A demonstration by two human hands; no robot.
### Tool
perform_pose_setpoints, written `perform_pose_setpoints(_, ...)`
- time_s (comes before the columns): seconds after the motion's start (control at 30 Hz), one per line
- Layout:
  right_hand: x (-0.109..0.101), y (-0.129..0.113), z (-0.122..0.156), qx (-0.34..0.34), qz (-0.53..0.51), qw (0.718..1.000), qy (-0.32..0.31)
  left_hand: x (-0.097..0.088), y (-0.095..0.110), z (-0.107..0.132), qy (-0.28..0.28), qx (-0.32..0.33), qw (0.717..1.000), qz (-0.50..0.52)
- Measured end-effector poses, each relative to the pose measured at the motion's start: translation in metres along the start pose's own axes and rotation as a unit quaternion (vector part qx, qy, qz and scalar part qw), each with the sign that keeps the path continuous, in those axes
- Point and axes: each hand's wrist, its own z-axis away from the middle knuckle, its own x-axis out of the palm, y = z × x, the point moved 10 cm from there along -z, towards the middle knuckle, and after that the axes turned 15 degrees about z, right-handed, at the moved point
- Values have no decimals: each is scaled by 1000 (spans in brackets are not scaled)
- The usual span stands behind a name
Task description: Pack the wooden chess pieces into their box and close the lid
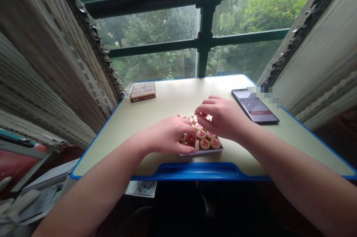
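Note:
A shallow box (220, 150) of round wooden chess pieces (205, 143) with red and black characters sits near the front middle of a small beige table (167, 106) with a blue rim. My left hand (167, 136) grips the box's left side, fingers curled around its edge and over some pieces. My right hand (221, 116) hovers over the far part of the box, fingers bent down and pinched among the pieces; what they hold is hidden.
A brown box lid (142, 92) lies at the table's far left corner. A phone (254, 105) with a lit screen lies at the right. Behind is a green-framed window (205, 39). Papers and books (30, 188) pile up at the lower left.

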Motion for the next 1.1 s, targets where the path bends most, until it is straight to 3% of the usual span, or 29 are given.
perform_pose_setpoints(0.43,2,-1,1,13,12,1000,-15,3,10,2,-18,49,999,14)
perform_pose_setpoints(0.87,5,-1,1,11,23,999,-25,6,7,1,-33,41,998,24)
perform_pose_setpoints(1.1,5,0,1,15,17,999,-26,11,2,3,-48,-12,999,0)
